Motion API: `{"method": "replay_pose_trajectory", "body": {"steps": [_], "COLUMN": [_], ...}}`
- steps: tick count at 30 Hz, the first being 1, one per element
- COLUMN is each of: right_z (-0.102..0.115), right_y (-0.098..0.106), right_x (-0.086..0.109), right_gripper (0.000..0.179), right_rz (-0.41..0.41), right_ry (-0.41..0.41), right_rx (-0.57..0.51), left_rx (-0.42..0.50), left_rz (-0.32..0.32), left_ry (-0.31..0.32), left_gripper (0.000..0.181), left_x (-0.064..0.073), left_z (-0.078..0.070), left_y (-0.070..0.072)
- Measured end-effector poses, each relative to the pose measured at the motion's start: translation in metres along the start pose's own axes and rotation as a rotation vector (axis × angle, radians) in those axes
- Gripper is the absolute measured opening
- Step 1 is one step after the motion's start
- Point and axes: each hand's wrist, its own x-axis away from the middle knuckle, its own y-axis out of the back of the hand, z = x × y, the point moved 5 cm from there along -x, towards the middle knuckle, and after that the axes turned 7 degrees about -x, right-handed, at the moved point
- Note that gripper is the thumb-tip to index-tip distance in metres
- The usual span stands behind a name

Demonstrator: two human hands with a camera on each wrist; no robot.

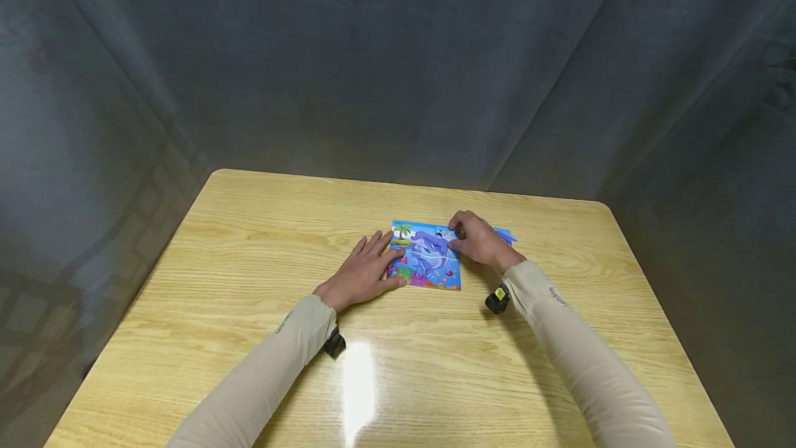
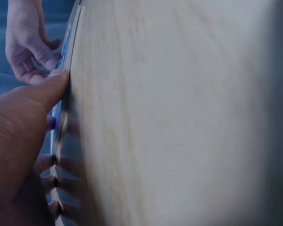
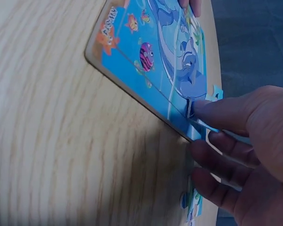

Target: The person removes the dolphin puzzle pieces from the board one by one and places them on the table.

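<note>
A dolphin jigsaw puzzle (image 1: pixel 429 261) with a palm tree and coral lies flat on the table. My left hand (image 1: pixel 363 275) rests at its left side, fingers spread, with some fingertips touching the picture. In the left wrist view the left thumb (image 2: pixel 54 89) lies against the puzzle's edge. At the upper right corner, my right hand (image 1: pixel 479 239) pinches a jigsaw piece (image 3: pixel 205 125) between thumb and fingers. That piece is tilted over the board and mostly hidden by the fingers.
Loose jigsaw pieces (image 1: pixel 506 235) lie just beyond the right hand, partly covered by it. The light wood table (image 1: pixel 261 227) has rounded far corners. Dark grey curtains (image 1: pixel 373 75) stand behind it and along both sides.
</note>
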Motion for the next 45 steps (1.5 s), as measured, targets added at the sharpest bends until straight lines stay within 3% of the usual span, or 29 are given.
{"method": "replay_pose_trajectory", "body": {"steps": [9,21,45], "right_z": [0.004,0.003,-0.021], "right_y": [0.007,0.011,0.038], "right_x": [0.001,0.003,0.016], "right_gripper": [0.011,0.012,0.015], "right_rz": [-0.060,-0.027,-0.090], "right_ry": [0.051,0.020,-0.027], "right_rx": [-0.100,-0.187,-0.206], "left_rx": [-0.003,-0.004,0.010], "left_rz": [0.002,0.001,0.000], "left_ry": [0.000,0.000,-0.011], "left_gripper": [0.067,0.067,0.067], "left_x": [-0.001,-0.003,-0.004], "left_z": [0.000,0.000,0.004], "left_y": [-0.001,-0.001,-0.002]}}
